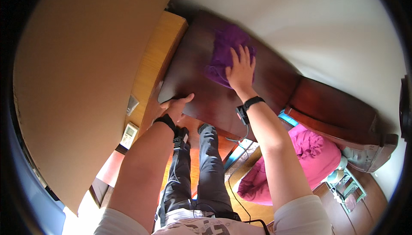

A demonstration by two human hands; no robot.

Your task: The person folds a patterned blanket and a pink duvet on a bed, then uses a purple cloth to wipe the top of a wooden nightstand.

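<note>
A purple cloth [226, 48] lies bunched on a dark reddish-brown wooden tabletop [189, 67]. My right hand [241, 71] presses flat on the cloth's near right part with fingers spread. At the near left corner of the tabletop is my left hand [176, 107], its thumb stretched over the top and its other fingers partly hidden at the edge. That hand holds no loose thing that I can see. Each wrist wears a black strap with a small dark device and a cable.
To the left, a light wooden ledge [148, 69] carries a white remote control [128, 135] beside a large brown panel [86, 63]. On the right are a dark wooden headboard [334, 104], a pink quilt [315, 153] and a green rack [349, 192]. A pale wall [309, 20] rises behind.
</note>
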